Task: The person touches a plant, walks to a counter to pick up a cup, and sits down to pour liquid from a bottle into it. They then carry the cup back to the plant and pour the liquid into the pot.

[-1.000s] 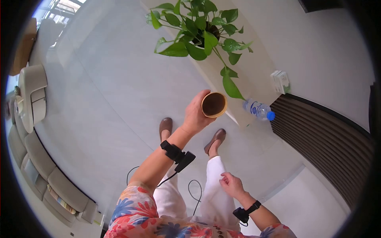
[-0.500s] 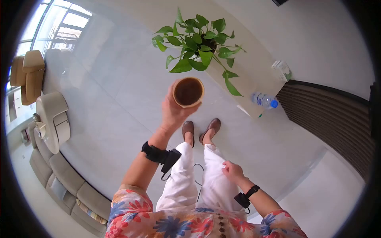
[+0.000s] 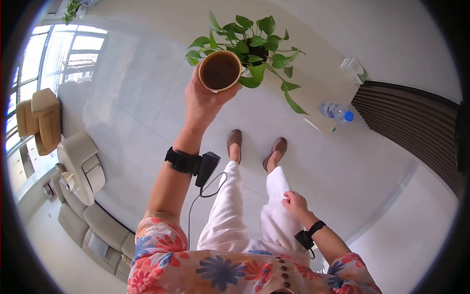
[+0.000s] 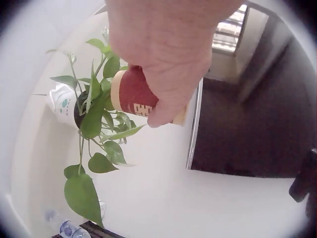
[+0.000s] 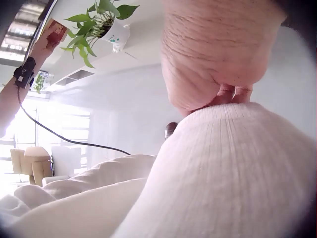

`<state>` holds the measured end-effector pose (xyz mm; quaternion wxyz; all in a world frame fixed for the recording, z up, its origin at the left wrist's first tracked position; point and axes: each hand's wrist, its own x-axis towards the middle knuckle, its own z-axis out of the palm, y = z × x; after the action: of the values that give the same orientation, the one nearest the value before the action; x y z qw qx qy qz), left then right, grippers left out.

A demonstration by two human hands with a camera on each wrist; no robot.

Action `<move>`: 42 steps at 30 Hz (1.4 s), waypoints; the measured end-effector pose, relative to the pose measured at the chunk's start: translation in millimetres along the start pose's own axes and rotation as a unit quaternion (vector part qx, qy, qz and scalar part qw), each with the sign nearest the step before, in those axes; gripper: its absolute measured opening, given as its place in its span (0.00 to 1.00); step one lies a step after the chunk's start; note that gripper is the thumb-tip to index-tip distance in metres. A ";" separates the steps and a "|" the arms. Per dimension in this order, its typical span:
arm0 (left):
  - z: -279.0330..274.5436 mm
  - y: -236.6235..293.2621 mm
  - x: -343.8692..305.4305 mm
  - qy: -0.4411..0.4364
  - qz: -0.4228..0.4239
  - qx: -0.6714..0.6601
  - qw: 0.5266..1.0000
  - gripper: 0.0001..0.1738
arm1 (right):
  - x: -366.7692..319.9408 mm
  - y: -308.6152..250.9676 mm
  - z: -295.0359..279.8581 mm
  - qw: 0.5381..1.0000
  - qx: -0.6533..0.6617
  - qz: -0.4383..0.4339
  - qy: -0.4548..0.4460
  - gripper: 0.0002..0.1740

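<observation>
My left hand (image 3: 201, 104) grips a paper cup (image 3: 220, 71) with dark liquid in it. Red walls, pale lettering and a tan rim show on the cup in the left wrist view. It overlaps the leaves of a potted plant (image 3: 255, 77), whose white pot (image 4: 63, 105) stands on a pale ledge (image 3: 303, 63). Down by the knee, my right hand (image 3: 297, 206) has its fingers curled and pinches the white trouser leg (image 5: 218, 163). The right fingertips are mostly hidden behind the cloth in the right wrist view.
A clear water bottle (image 3: 338, 112) with a blue cap lies near the ledge's end, close to a small white box (image 3: 353, 70). Behind the cup is a large dark panel (image 4: 242, 124). At far left are a tan armchair (image 3: 47, 117) and a grey sofa (image 3: 107, 223). A cable (image 3: 190, 220) hangs from my left wrist.
My left hand has carried the cup up and to the left, away from the bottle and out to the plant's leaves. The head view has shifted; my right hand stays at the trouser leg.
</observation>
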<state>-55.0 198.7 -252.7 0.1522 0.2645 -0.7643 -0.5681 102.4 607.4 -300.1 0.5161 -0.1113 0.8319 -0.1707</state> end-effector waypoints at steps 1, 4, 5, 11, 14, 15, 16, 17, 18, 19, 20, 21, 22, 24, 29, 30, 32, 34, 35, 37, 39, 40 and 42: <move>-1.7 -1.3 4.1 -0.008 0.011 0.000 1.000 0.34 | 0.6 -6.0 8.5 0.999 -0.001 0.024 -0.020 0.14; -5.7 -1.0 15.1 -0.035 0.013 0.042 0.998 0.36 | -1.8 -19.4 27.2 0.999 -0.009 0.046 -0.009 0.14; -6.2 0.2 17.3 -0.038 0.014 0.041 0.998 0.36 | -2.2 -22.0 31.3 0.999 -0.006 0.048 -0.008 0.14; -1.6 -7.1 29.4 -0.068 0.015 0.047 0.996 0.37 | -7.6 -26.3 50.4 0.997 0.008 0.076 -0.014 0.14; 6.3 -7.7 33.5 -0.079 0.006 0.079 0.994 0.37 | -9.6 -25.7 55.7 0.996 0.015 0.085 -0.008 0.13; 10.0 -9.3 34.9 -0.080 0.009 0.084 0.993 0.38 | -9.8 -25.5 56.6 0.996 0.017 0.087 -0.007 0.13; 13.4 -10.4 36.0 -0.080 0.012 0.090 0.993 0.38 | -10.3 -24.9 57.1 0.996 0.020 0.088 -0.004 0.13; 15.9 -11.6 36.8 -0.083 0.012 0.090 0.992 0.38 | -10.8 -24.1 57.1 0.996 0.022 0.090 -0.004 0.13; 18.3 -13.5 37.7 -0.087 0.006 0.105 0.991 0.37 | -11.5 -23.7 56.5 0.996 0.027 0.090 -0.002 0.13; 20.9 -15.1 38.8 -0.091 0.000 0.121 0.988 0.35 | -11.9 -23.4 55.8 0.995 0.032 0.091 0.001 0.13; 23.6 -17.3 39.6 -0.095 0.000 0.122 0.988 0.35 | -12.3 -22.7 55.4 0.995 0.035 0.093 0.001 0.13; 26.0 -18.5 40.6 -0.094 0.013 0.143 0.985 0.37 | -12.4 -21.7 54.5 0.995 0.036 0.097 -0.002 0.13; 28.6 -19.5 41.3 -0.094 0.026 0.164 0.982 0.38 | -12.3 -21.0 53.5 0.994 0.037 0.101 -0.004 0.13; 34.3 -19.5 41.1 -0.090 0.028 0.188 0.978 0.38 | -13.1 -19.7 52.2 0.993 0.044 0.105 -0.003 0.13; 42.6 -20.4 42.6 -0.079 0.024 0.247 0.965 0.37 | -13.4 -14.8 50.5 0.992 0.056 0.114 -0.004 0.13; 43.6 -18.9 42.7 -0.076 0.019 0.257 0.963 0.37 | -13.6 -13.9 50.2 0.992 0.056 0.113 -0.003 0.13; 44.7 -17.3 43.0 -0.074 0.015 0.266 0.961 0.36 | -13.8 -12.3 50.1 0.992 0.058 0.113 -0.002 0.12; 43.6 -16.4 42.5 -0.073 0.011 0.268 0.961 0.36 | -14.8 -11.7 50.4 0.992 0.060 0.108 0.003 0.12; 44.1 -16.3 42.4 -0.074 0.011 0.268 0.960 0.36 | -14.7 -11.4 50.4 0.992 0.060 0.109 0.002 0.12; 44.6 -13.6 42.8 -0.076 0.000 0.274 0.959 0.36 | -14.3 -10.7 50.9 0.992 0.061 0.109 0.009 0.12; 43.9 -13.2 43.2 -0.079 0.003 0.269 0.960 0.36 | -13.9 -10.0 51.9 0.992 0.064 0.107 0.012 0.12; 43.6 -12.9 43.4 -0.082 0.006 0.263 0.961 0.36 | -13.7 -9.7 52.2 0.992 0.065 0.104 0.016 0.11; 43.4 -10.9 43.3 -0.080 0.004 0.267 0.960 0.36 | -14.0 -9.7 52.5 0.992 0.067 0.104 0.017 0.11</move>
<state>-110.8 205.5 -279.4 0.0160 0.2462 -0.8990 -0.3618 155.7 594.6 -306.2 0.5231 0.0138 0.8343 -0.1735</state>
